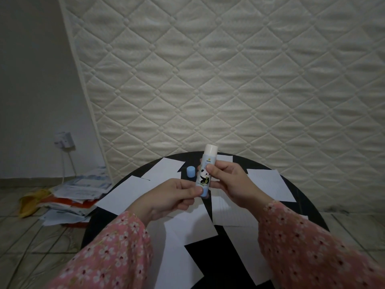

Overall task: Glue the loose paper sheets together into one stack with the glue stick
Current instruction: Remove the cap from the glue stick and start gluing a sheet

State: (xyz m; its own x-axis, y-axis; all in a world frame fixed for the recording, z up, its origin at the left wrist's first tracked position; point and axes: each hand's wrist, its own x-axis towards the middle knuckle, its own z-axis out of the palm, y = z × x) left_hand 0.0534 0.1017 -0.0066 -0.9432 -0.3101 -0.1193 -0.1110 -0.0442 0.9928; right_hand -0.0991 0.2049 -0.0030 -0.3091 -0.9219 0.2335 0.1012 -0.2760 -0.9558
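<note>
Between both sets of fingers: glue stick [205, 171], uncapped | left hand [173, 197] pinches base, right hand [226, 178] clamps barrel | cap [190, 171] beyond left fingertips | paper sheets [123, 195] scattered beneath, apparently unglued | progress: preparation only, gluing and stacking outstanding

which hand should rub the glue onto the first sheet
Right. The right hand already grips the glue stick by its barrel; the left hand only pinches its blue base and can steady a paper sheet.
</note>
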